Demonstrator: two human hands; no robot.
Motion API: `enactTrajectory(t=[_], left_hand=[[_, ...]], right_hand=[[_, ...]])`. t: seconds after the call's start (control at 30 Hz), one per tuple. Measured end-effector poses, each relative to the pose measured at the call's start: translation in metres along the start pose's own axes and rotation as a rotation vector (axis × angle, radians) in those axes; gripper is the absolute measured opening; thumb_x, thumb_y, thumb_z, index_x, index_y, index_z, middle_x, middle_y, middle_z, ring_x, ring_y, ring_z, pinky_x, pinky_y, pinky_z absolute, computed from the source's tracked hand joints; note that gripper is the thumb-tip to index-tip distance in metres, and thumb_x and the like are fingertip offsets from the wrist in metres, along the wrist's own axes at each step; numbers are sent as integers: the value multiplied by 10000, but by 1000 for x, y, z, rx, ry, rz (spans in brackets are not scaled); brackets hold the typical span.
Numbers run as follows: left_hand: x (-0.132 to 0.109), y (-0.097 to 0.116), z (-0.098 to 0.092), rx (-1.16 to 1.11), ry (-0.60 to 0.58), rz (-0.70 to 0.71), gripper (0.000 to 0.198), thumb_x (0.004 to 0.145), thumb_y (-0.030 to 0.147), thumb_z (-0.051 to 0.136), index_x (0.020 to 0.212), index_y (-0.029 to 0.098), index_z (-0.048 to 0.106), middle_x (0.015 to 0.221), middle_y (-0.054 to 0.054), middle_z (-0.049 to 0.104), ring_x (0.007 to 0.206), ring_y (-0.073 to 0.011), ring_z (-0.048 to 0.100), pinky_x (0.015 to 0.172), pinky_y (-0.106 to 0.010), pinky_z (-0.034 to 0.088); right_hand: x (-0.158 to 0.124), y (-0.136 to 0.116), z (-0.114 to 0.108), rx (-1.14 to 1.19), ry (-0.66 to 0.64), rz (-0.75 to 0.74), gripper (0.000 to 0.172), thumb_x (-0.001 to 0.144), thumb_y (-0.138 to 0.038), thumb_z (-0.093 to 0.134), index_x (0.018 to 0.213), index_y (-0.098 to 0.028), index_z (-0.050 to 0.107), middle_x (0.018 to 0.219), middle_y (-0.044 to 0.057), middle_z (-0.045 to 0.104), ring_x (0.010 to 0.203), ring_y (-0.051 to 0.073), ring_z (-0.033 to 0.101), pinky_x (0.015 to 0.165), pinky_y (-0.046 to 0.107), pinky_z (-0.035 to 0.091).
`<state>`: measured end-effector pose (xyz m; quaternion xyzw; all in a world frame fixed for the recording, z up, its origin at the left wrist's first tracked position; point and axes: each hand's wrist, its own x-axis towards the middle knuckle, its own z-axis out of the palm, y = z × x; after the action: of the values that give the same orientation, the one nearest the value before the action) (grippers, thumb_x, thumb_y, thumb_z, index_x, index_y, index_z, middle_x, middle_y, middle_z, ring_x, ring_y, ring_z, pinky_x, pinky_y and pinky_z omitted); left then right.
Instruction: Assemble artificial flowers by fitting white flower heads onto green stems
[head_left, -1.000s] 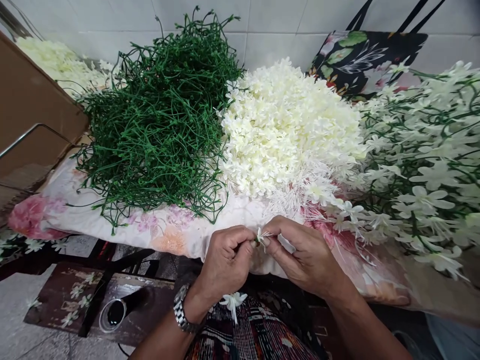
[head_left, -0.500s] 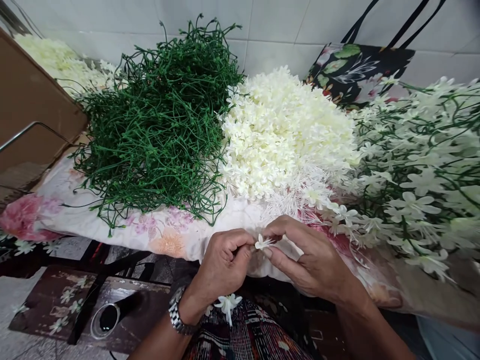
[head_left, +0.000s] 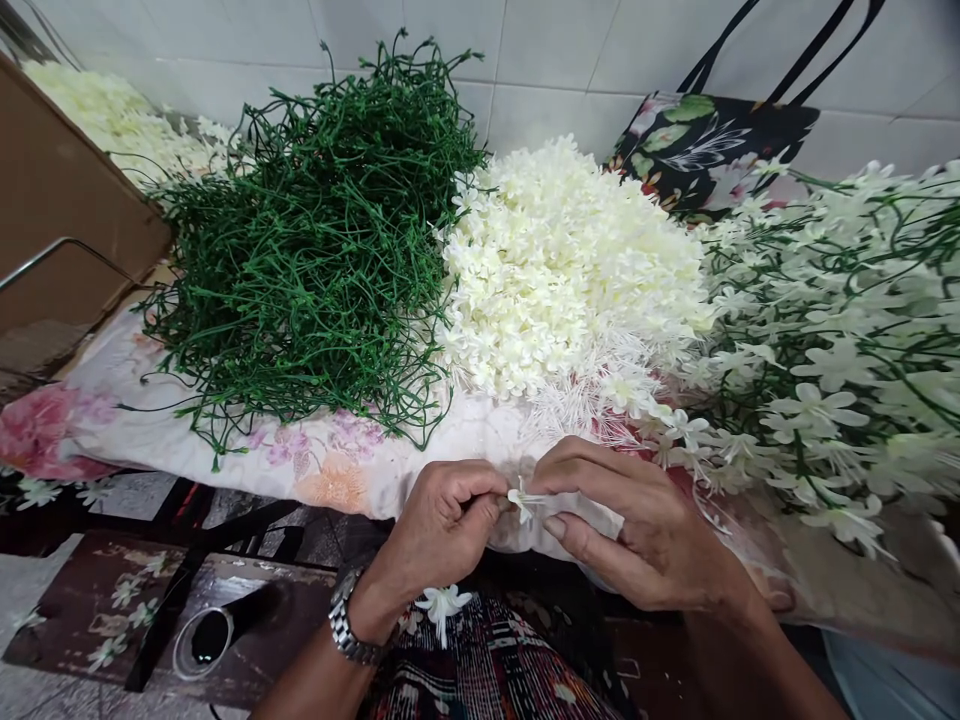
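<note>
White flower [head_left: 523, 500], pinched near its base by my left hand [head_left: 452, 515], is before green stems [head_left: 315, 250] and white blossoms [head_left: 562, 265] piled on the cloth-covered worktop [head_left: 480, 428]. My right hand [head_left: 637, 520] stands with thumb and forefinger spread beside it; contact with its filaments [head_left: 538, 498] is unclear.

The base of the small white flower [head_left: 523, 497] is hidden by the left hand [head_left: 454, 518]. The floral bag [head_left: 709, 140] is partly covered by flower sprays [head_left: 817, 405], cut off at the right edge; the cardboard box [head_left: 71, 200] is cut off at the left. Far-left blossoms [head_left: 94, 108] are partly screened by green stems [head_left: 315, 250]. The cup's [head_left: 201, 643] dark contents cannot be identified.
</note>
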<state>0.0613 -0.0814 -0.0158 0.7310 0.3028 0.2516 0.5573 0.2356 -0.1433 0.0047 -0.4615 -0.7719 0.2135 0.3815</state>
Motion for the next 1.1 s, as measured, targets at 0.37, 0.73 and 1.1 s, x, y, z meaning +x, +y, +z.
enactTrajectory(t=[0.37,0.73,1.1], left_hand=[[0,2,1,32,-10,29,239,761,146,434,537,158,518,482,39,415,449,-81,385,454,-197,308],[2,1,4,158,86,117,234,714,77,417,523,153,530,466,41,443,454,-76,370,448,-191,295],[3,-2,7,209,94,106,251,726,72,409,502,160,481,481,41,414,468,-80,382,452,-199,294]], right_hand=[[2,-2,7,-194,24,-38,131,853,-92,473,813,-152,581,709,42,596,664,128,553,584,250,468],[-4,4,21,-224,77,-1,133,840,-76,439,811,-167,531,678,23,556,646,126,537,578,234,464],[-6,8,31,-166,152,22,138,839,-71,439,855,-190,507,677,12,559,623,124,535,545,230,459]])
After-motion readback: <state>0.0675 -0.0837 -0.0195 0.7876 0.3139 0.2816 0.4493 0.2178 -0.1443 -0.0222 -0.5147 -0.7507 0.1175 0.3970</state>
